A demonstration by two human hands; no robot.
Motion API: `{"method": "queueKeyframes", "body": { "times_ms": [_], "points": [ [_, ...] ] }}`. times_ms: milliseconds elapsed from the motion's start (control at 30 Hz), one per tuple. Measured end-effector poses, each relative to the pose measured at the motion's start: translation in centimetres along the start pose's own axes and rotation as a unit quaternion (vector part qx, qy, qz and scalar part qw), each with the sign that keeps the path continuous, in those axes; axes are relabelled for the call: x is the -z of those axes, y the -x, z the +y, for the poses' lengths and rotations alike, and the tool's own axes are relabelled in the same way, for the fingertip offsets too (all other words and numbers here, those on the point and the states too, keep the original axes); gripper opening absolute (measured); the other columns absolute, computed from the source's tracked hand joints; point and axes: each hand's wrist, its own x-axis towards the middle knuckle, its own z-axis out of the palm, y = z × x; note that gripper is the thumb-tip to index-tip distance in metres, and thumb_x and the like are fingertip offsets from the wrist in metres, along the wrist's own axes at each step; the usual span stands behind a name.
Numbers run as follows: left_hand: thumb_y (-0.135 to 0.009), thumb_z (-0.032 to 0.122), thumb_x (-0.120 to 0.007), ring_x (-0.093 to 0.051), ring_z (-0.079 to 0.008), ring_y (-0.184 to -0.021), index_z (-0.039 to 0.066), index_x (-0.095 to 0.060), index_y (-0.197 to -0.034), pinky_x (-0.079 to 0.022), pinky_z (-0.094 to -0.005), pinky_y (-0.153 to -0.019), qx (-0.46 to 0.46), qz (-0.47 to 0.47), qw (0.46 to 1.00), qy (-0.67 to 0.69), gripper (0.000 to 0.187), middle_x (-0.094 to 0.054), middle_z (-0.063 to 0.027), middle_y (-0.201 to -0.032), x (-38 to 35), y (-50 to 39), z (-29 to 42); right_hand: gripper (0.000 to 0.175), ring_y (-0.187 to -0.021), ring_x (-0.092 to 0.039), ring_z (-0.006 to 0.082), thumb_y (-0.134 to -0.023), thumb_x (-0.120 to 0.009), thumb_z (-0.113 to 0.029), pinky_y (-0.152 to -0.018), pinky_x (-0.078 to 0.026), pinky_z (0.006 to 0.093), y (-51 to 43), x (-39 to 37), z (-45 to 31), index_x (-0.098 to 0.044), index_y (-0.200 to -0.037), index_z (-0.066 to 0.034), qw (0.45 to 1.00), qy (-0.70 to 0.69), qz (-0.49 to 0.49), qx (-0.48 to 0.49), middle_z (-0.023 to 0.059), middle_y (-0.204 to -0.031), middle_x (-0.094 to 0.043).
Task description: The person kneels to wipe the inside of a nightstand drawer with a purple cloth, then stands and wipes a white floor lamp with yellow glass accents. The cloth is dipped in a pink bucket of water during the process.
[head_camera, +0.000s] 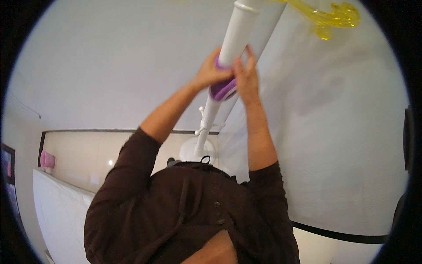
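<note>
A white coat stand [238, 33] rises from its round base on the floor towards the camera. A purple cloth [224, 90] is wrapped around its pole. My left hand [211, 72] holds the cloth against the pole's left side. My right hand [246, 76] is at the right side of the pole, pressed to the cloth, its fingers blurred and partly hidden behind the pole. Small white pegs [201, 127] stick out lower down the pole. Near the top, a translucent yellow hook [329, 19] reaches out to the right.
Pale walls meet in a corner behind the stand, with a dark skirting strip [89, 131] along the glossy floor [132, 145]. A pink pot [48, 160] stands at the far left, beside a white-covered surface [59, 194]. Dark objects show at the right rim.
</note>
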Motion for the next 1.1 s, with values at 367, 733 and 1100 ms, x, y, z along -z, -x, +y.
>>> {"method": "queueKeyframes", "body": {
  "times_ms": [367, 733, 1100],
  "points": [
    [-0.08, 0.025, -0.063, -0.063, -0.0186, -0.082, 0.001, -0.053, -0.121, -0.055, -0.0328, -0.074, -0.022, -0.292, 0.907, 0.304, 0.049, -0.063, -0.0091, -0.097, -1.5, -11.3, 10.9, 0.052, -0.127, -0.041, 0.0274, -0.095, -0.05, -0.03, -0.107, -0.031, 0.0376, 2.1, 4.3, -3.6, -0.039, -0.134, 0.0034, 0.994, -0.044, 0.098, 0.017, 0.0176, -0.135, -0.045],
    [-0.064, 0.023, -0.08, -0.06, -0.0173, -0.095, 0.004, -0.059, -0.111, -0.048, -0.0331, -0.086, 0.044, -0.146, 0.984, 0.089, 0.054, -0.063, -0.0079, -0.103, 0.0, -0.8, -0.8, 0.048, -0.119, -0.048, 0.0237, -0.093, -0.055, -0.03, -0.099, -0.039, 0.035, 4.5, 5.4, -2.6, -0.046, -0.129, 0.0013, 0.994, 0.018, 0.085, -0.064, 0.0141, -0.13, -0.05],
    [-0.059, 0.022, -0.083, -0.059, -0.0208, -0.101, 0.005, -0.042, -0.127, -0.047, -0.0369, -0.09, 0.186, -0.043, 0.981, -0.03, 0.081, -0.061, -0.0102, -0.107, -1.1, 12.1, -11.4, 0.045, -0.116, -0.049, 0.0207, -0.093, -0.057, -0.028, -0.095, -0.042, 0.0322, 9.2, 5.3, -0.8, -0.05, -0.126, 0.0005, 0.983, 0.02, 0.063, -0.171, 0.0132, -0.126, -0.052]
  ]
}}
